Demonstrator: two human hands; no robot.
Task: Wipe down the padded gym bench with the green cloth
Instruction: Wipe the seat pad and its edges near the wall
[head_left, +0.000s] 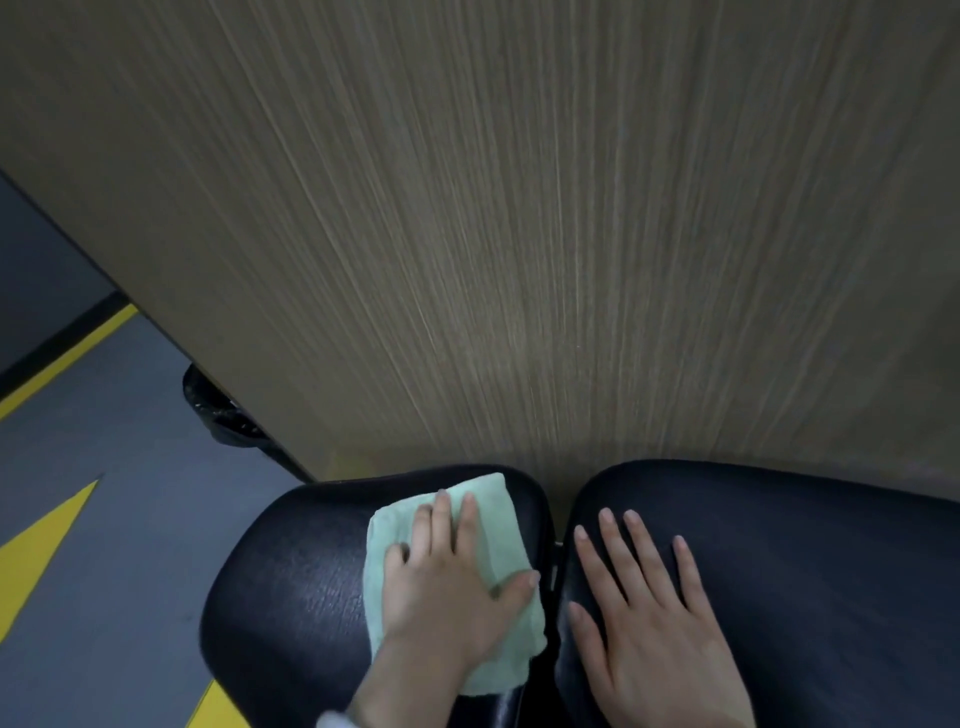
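The black padded gym bench (291, 587) fills the bottom of the view as two cushions split by a narrow gap. A folded pale green cloth (493, 525) lies on the left cushion, close to the gap. My left hand (447, 587) presses flat on the cloth with straight, spread fingers. My right hand (649, 618) rests flat on the right cushion (810, 587), fingers spread, holding nothing.
A wood-grain wall panel (519, 234) rises right behind the bench. At left is grey floor (119, 467) with yellow markings. A black bin with a liner (218, 415) stands at the panel's left edge.
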